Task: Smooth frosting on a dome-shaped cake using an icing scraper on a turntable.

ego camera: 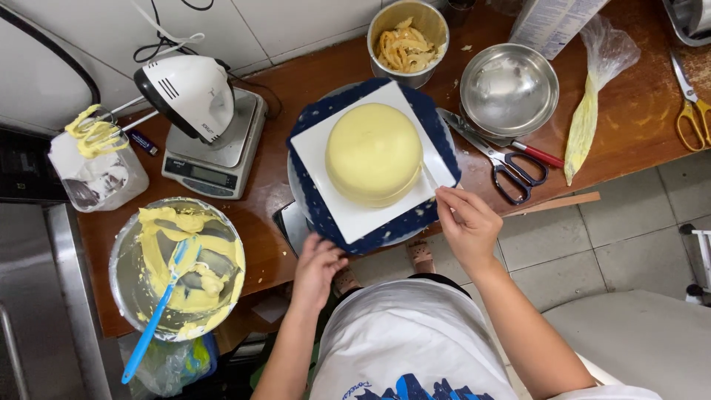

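A round cake (374,153) coated in smooth pale yellow cream sits on a white square board (348,215), which lies on a dark blue mat over a round turntable (296,215). My right hand (466,226) holds a thin flat scraper whose edge touches the cake's right side. At the near edge of the turntable my left hand (317,268) rests with its fingers curled against the rim.
A steel bowl of yellow cream (178,267) with a blue spatula stands at the left. A white hand mixer (191,92) lies on a kitchen scale. Behind the cake are a metal cup of scraps (407,43), an empty steel bowl (509,89), scissors (503,159), a piping bag (585,122).
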